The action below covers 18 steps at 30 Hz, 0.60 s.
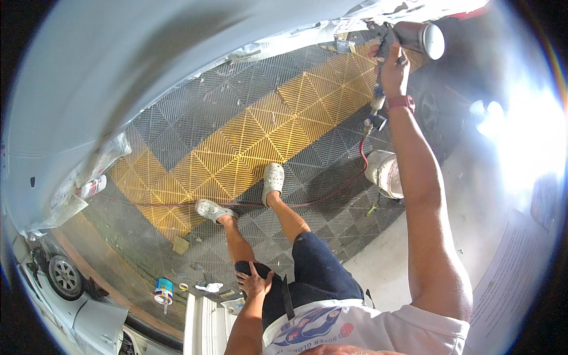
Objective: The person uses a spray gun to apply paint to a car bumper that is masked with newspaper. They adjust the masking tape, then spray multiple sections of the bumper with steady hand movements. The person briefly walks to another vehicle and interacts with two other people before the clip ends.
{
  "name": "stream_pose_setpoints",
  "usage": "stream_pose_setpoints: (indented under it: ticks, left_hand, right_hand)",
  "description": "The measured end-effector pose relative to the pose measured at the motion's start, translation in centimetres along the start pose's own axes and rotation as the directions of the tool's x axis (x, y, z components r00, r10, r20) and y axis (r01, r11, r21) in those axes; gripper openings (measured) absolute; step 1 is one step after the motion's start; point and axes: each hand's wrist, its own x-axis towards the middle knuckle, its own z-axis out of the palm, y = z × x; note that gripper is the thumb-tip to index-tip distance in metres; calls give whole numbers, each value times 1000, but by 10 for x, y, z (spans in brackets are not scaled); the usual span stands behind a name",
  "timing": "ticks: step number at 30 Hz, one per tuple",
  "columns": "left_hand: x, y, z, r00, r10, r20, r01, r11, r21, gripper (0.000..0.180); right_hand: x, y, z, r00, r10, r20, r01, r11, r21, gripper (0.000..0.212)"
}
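Observation:
My right hand point(395, 70) reaches far out at the upper right, its fingers wrapped round the grip of a paint spray gun point(386, 36). The gun's cup point(417, 39), dark with a pale round end, sticks out to the right. Below the hand, a gauge and fittings point(374, 121) hang from the gun, joined to a red air hose point(362, 151). Close by runs a pale blue-grey car body panel point(118, 65), with masking sheet point(260, 50) along its lower edge. My left hand point(254, 283) lies on my left knee with its fingers spread, holding nothing.
The red hose crosses the grey and yellow slatted floor tiles point(254, 139) behind my feet. A whitish bucket point(384, 173) stands under my right arm. At the lower left are a blue-and-white can point(163, 290) and a car wheel point(65, 277). Strong light glares at the right.

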Motion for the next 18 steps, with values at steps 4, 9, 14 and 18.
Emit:
stream_pose_setpoints:
  ticks: [4,9,14,18]
  left_hand:
    - [-2,8,2,1000,-19,10,19,1000,9,120]
    - [2,10,3,1000,-3,-17,4,999,44,116]
    - [12,-1,4,999,1,-38,0,1000,5,108]
    - [18,-10,3,997,-15,-71,13,1000,-18,104]
  right_hand:
    - [47,28,-19,991,-4,-137,14,997,76,66]
    - [77,42,-14,972,85,-217,-86,996,2,65]
    - [24,30,31,985,70,-156,-76,997,-30,64]
    - [-75,-8,99,995,-95,-16,95,995,-27,52]
